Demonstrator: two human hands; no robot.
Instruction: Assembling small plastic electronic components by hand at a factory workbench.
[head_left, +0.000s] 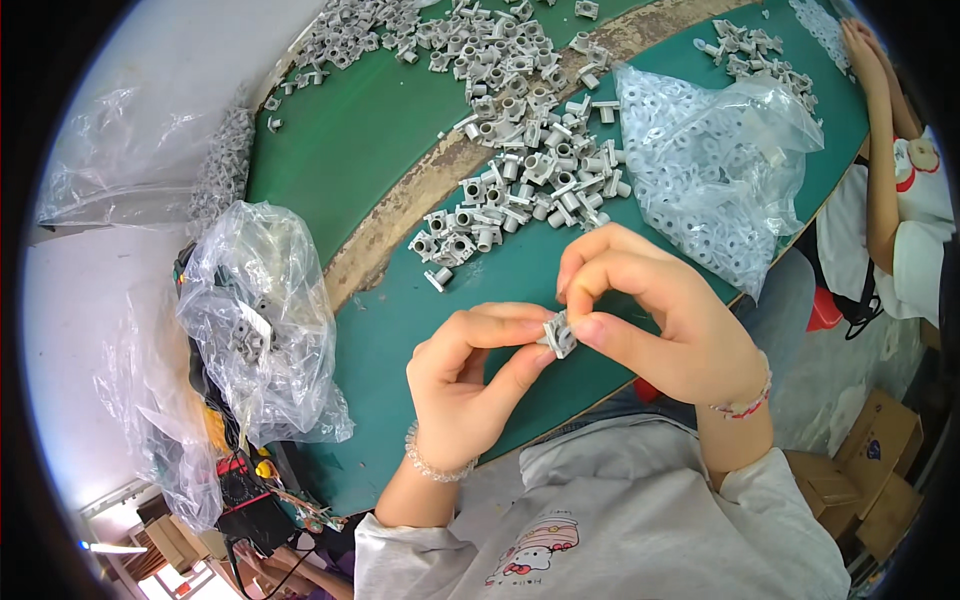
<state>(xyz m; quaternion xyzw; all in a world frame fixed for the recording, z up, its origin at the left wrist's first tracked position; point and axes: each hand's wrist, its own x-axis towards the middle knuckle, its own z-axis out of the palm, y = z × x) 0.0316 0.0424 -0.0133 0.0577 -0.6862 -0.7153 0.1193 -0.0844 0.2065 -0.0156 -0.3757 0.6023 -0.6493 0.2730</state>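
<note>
Over the near edge of the green table, my left hand point(455, 375) pinches a small light-grey plastic fitting point(561, 338) between thumb and fingertips. It has a squarish plate, and its other end is hidden by the left fingers. My right hand point(665, 315) is closed at the fitting's right side, thumb and bent index finger against its plate. Whether a smaller piece sits under those right fingertips cannot be made out. Just beyond my hands lies a heap of similar grey fittings point(540, 185), each with a short tube; one loose fitting point(438, 279) lies at its near left.
A clear bag of white washer-like rings point(710, 150) lies right of the heap. Crumpled clear plastic bags point(265, 320) sit at the left edge. A worn strip point(400, 205) crosses the green table point(345, 130). Another person's arm point(880, 150) rests at far right, above cardboard boxes point(865, 450).
</note>
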